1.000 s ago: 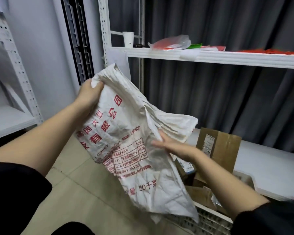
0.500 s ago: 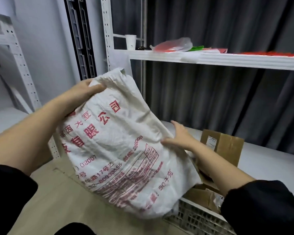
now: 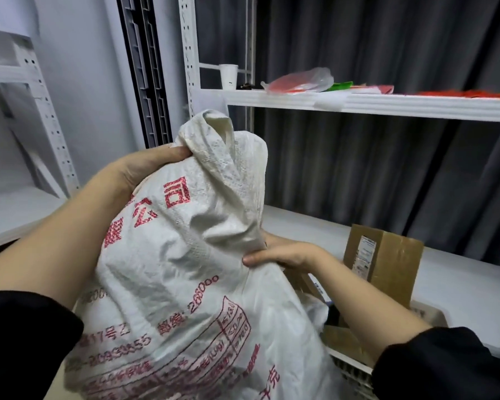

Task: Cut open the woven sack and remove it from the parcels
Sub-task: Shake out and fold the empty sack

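Observation:
A crumpled white woven sack (image 3: 191, 272) with red printing fills the middle of the view, held up in the air in front of me. My left hand (image 3: 145, 171) grips its upper left part, just below a bunched top corner. My right hand (image 3: 286, 254) pinches its right edge lower down. Behind my right forearm, brown cardboard parcels (image 3: 384, 258) stand in a pale plastic crate (image 3: 355, 370) at the lower right. The sack hangs free of the parcels and hides part of the crate.
A white metal shelf (image 3: 387, 103) crosses above, holding a paper cup (image 3: 228, 76), a plastic bag (image 3: 300, 80) and red items. A lower white shelf board (image 3: 459, 287) lies behind the parcels. Dark curtains hang behind. Another white rack (image 3: 41, 111) stands at the left.
Both hands have gathered the sack closer and higher. The left hand now bunches the top corner, and the right hand has gone from flat against the sack to pinching its right edge.

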Demonstrator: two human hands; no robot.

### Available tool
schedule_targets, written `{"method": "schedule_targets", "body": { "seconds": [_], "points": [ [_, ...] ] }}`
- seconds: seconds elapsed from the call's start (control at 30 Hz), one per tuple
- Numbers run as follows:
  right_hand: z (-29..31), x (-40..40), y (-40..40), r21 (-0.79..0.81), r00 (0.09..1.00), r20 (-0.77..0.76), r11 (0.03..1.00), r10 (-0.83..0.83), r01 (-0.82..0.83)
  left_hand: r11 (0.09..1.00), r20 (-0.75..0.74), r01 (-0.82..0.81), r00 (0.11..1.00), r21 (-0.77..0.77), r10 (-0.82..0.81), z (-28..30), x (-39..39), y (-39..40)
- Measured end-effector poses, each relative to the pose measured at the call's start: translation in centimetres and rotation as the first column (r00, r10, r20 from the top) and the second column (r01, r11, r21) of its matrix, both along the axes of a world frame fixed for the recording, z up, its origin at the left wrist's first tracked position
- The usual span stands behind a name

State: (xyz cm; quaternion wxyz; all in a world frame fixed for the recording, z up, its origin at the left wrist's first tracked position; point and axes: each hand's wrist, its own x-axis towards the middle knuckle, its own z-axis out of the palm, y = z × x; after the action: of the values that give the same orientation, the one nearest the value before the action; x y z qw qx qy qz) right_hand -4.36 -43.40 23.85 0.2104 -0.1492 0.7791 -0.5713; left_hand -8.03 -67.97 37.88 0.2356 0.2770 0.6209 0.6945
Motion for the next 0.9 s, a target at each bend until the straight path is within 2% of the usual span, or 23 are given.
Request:
{"method": "schedule_targets", "body": {
  "seconds": [0.1,0.17,0.23,0.27,0.3,0.33,0.37,0.4,0.43,0.47,0.5,0.57,0.63,0.7,0.77,0.83,0.9],
  "points": [
    [0.2,1.3,-1.3,-0.075,0.998,0.019,0.995,0.061,-0.06,0.999,-0.032,0.03,0.999,0.025,-0.029,-0.1,-0.1,0.3],
    [-0.2,1.6,-1.5,-0.127,0.999,0.025,0.992,0.024,-0.021,1.0,-0.062,0.018,0.998,0.01,-0.017,-0.2,-0.6,0.2],
    [-0.7,1.6,-1.1,-0.155,0.987,-0.05,0.978,-0.152,0.143,0.989,-0.125,-0.114,0.987,-0.092,0.102,-0.2,-1.4,-0.1],
    [-0.8,1.5,-0.7,-0.169,0.953,-0.096,0.948,-0.289,0.27,0.951,-0.232,-0.251,0.951,-0.183,0.206,-0.4,-2.4,-0.4],
    [-0.9,1.4,-0.2,-0.194,0.892,-0.139,0.896,-0.429,0.4,0.855,-0.391,-0.447,0.859,-0.262,0.329,-0.9,-3.7,-0.9],
    [-0.8,1.3,0.3,-0.224,0.817,-0.175,0.83,-0.549,0.511,0.714,-0.552,-0.646,0.711,-0.269,0.436,-1.4,-4.9,-1.6],
    [-0.7,1.0,1.0,-0.249,0.742,-0.202,0.766,-0.639,0.592,0.591,-0.65,-0.774,0.572,-0.226,0.501,-2.0,-5.9,-2.3],
    [-0.6,0.7,1.8,-0.273,0.68,-0.213,0.711,-0.702,0.648,0.524,-0.67,-0.829,0.502,-0.194,0.546,-2.7,-6.7,-2.9],
    [-0.3,0.3,2.5,-0.299,0.628,-0.212,0.661,-0.749,0.688,0.508,-0.637,-0.839,0.501,-0.193,0.586,-3.4,-6.9,-3.2],
    [0.1,0.0,3.2,-0.323,0.581,-0.205,0.615,-0.788,0.719,0.527,-0.576,-0.822,0.543,-0.216,0.611,-4.1,-6.7,-3.3],
    [0.7,-0.2,3.7,-0.345,0.539,-0.196,0.573,-0.819,0.744,0.574,-0.492,-0.769,0.629,-0.281,0.602,-4.9,-6.4,-3.3],
    [2.0,-0.5,4.5,-0.393,0.491,-0.175,0.518,-0.853,0.76,0.681,-0.303,-0.568,0.823,-0.463,0.48,-7.1,-5.5,-2.7],
    [3.3,-0.7,5.2,-0.453,0.481,-0.139,0.488,-0.865,0.746,0.756,-0.175,-0.357,0.933,-0.548,0.314,-9.0,-4.1,-1.7],
    [4.3,-1.0,5.8,-0.509,0.517,-0.066,0.474,-0.854,0.718,0.84,-0.066,-0.238,0.969,-0.488,0.236,-10.1,-3.8,-0.5],
    [5.0,-1.2,6.1,-0.541,0.581,0.016,0.482,-0.814,0.69,0.921,0.023,-0.204,0.974,-0.332,0.224,-10.1,-3.5,1.0],
    [5.4,-1.1,6.4,-0.578,0.636,0.052,0.496,-0.77,0.648,0.955,0.098,-0.246,0.959,-0.166,0.264,-9.6,-3.3,2.6],
    [5.3,-0.7,7.4,-0.626,0.72,0.079,0.528,-0.689,0.574,0.924,0.184,-0.376,0.906,-0.068,0.382,-9.0,-3.4,4.1]
  ]
}}
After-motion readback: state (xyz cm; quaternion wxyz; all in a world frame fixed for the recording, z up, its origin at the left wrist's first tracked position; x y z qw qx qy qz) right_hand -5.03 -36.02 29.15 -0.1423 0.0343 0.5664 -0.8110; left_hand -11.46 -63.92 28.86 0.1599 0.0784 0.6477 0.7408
